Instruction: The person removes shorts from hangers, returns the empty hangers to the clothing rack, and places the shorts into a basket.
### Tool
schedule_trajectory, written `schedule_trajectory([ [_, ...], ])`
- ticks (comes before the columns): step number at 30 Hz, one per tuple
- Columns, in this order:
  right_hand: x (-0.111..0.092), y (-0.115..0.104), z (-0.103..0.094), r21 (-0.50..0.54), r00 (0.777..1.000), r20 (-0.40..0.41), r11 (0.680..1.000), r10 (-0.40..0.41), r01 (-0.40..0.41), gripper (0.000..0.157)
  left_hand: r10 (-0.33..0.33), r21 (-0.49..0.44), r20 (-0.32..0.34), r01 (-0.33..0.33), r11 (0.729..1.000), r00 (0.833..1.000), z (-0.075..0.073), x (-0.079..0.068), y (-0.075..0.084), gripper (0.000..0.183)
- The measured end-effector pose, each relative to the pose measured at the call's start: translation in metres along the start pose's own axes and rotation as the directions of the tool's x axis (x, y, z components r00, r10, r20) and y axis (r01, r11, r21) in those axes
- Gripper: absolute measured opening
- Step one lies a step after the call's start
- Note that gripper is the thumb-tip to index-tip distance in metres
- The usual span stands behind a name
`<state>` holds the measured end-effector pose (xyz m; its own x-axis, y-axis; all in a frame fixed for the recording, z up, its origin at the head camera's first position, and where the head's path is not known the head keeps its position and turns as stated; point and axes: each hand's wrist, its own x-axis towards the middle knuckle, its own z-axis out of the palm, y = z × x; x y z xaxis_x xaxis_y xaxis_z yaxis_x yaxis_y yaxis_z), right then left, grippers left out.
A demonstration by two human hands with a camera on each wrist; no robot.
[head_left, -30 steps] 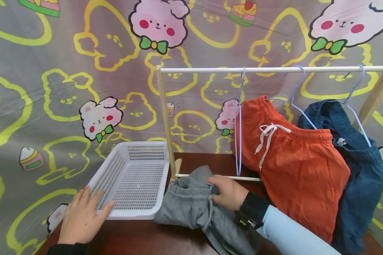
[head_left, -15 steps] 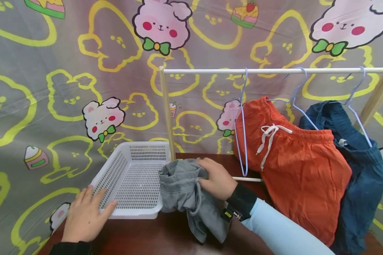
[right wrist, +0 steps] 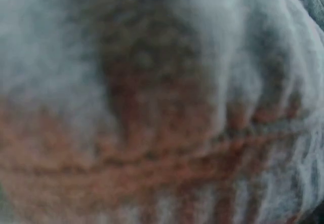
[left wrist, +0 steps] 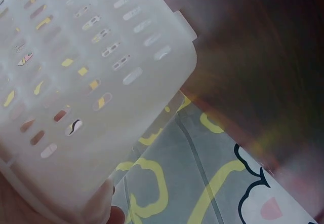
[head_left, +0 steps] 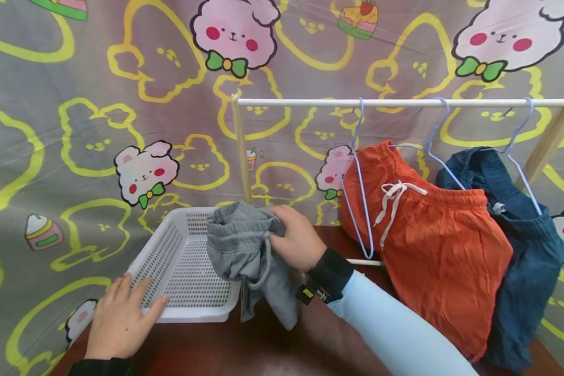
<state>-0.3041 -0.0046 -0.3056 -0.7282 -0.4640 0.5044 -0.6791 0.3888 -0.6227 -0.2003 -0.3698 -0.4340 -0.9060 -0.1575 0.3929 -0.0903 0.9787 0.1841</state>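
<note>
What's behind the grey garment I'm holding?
The white basket and left wooden post partly show behind the grey garment; the basket's far right corner and post's lower end are covered.

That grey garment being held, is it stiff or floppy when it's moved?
The grey garment probably flops: its lower part hangs loosely below the right hand. Its gathered waistband may hold a little shape, since the opening looks rounded. Being matte, it seems unlikely to slip.

I see a grey drawstring garment (head_left: 242,243), bunched and hanging in front of the white slotted basket (head_left: 192,315), which sits upright on the desk (head_left: 207,350).
</note>
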Motion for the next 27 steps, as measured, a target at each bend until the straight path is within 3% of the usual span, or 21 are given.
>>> schedule_trajectory([
  [11, 0.043, -0.041, 0.005, 0.056, 0.992, -0.125, 0.998, -0.012, 0.020, 0.040, -0.023, -0.004, 0.049, 0.024, 1.000, 0.999, -0.003, 0.000, 0.000, 0.085],
  [17, 0.066, -0.062, 0.014, 0.120, 0.984, -0.172, 0.991, -0.036, 0.057, 0.042, 0.022, -0.036, 0.035, -0.021, 0.999, 0.999, -0.005, 0.002, -0.003, 0.081],
  [24, 0.082, -0.075, 0.036, 0.179, 0.986, -0.144, 0.978, -0.080, 0.105, 0.042, 0.050, -0.051, -0.008, -0.050, 0.997, 0.999, -0.006, 0.000, -0.003, 0.075],
  [27, 0.085, -0.073, 0.053, 0.130, 0.991, -0.113, 0.987, -0.077, 0.092, 0.042, 0.048, -0.048, -0.008, -0.049, 0.998, 0.999, -0.006, -0.001, -0.004, 0.075],
])
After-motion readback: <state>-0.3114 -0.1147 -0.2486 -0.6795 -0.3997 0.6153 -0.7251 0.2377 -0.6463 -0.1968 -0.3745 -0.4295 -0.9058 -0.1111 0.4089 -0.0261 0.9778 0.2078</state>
